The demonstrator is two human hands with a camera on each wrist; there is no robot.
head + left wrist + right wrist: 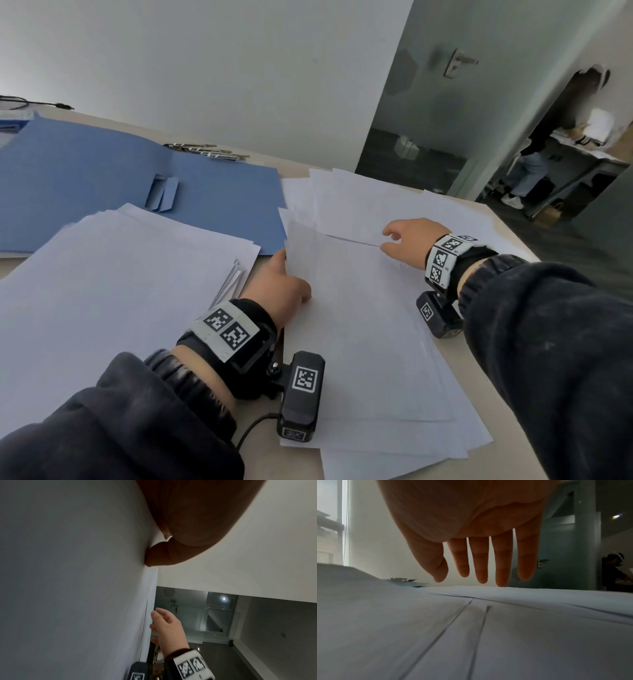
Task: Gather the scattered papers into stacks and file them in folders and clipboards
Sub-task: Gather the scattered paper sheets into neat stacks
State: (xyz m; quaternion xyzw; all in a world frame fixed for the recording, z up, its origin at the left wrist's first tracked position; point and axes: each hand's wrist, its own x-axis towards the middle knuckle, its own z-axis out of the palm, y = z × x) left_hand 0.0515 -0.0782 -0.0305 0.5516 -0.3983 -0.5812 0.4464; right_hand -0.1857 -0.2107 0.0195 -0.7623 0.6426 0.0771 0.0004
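From the head camera, my left hand (281, 289) holds the left edge of the top sheet (359, 325), thumb on its upper face and the other fingers hidden beneath; my right hand (409, 245) hovers spread and loose at the sheet's far right corner, holding nothing. That sheet runs lengthwise away from me, topping a fanned pile of white sheets (394, 455) between my wrists. A second, squarer stack (113, 284) lies just left of my left hand, and the open blue folder (212, 195) lies beyond it, with metal clips (205, 150) past the folder's far edge.

From the left wrist camera, my thumb (159, 555) presses against the plain white paper (68, 588), which fills the frame's left side; my right hand (168, 630) appears past it, fingers relaxed.

From the right wrist camera, my fingers (503, 566) hang straight and apart, the longest tip about touching the paper below. The overlapping sheets (471, 635) look blank and flat, their edges running away from my palm.
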